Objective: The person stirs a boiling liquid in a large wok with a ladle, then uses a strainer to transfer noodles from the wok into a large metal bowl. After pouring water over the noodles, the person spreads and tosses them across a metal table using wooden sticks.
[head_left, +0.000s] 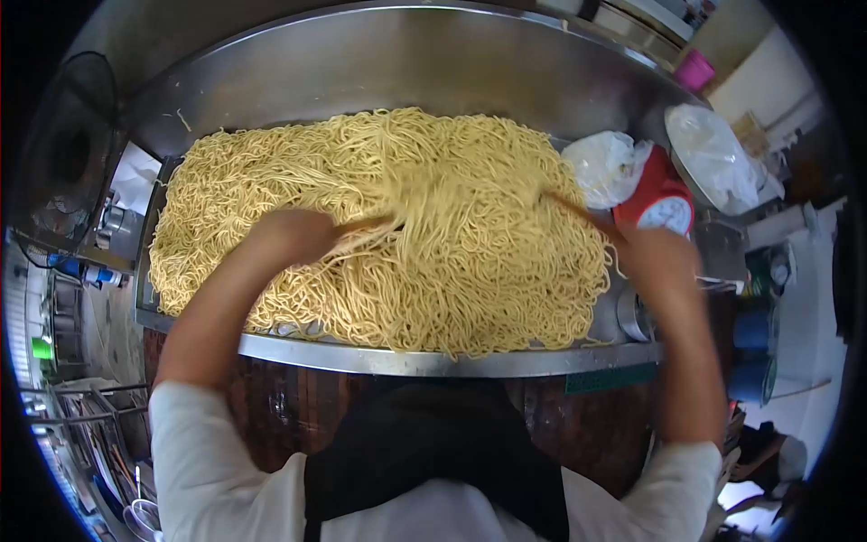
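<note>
A broad heap of yellow noodles [470, 280] covers most of a steel tray-like worktop [379, 361]. My left hand [293, 237] is closed around a wooden stick [366, 223], whose far end is in the noodles near the middle. On the other side, my right hand [661, 257] grips a second wooden stick [578, 210], pointing inward over the heap's right part. Between the two sticks some noodles are lifted and smeared by motion. Both hands are slightly blurred.
Right of the noodles stands a red dial scale [652, 194], with a clear plastic bag [603, 167] beside it. Another bulging plastic bag [713, 158] lies farther right. A round metal container [632, 314] sits near the front right corner. A fan [77, 158] stands at left.
</note>
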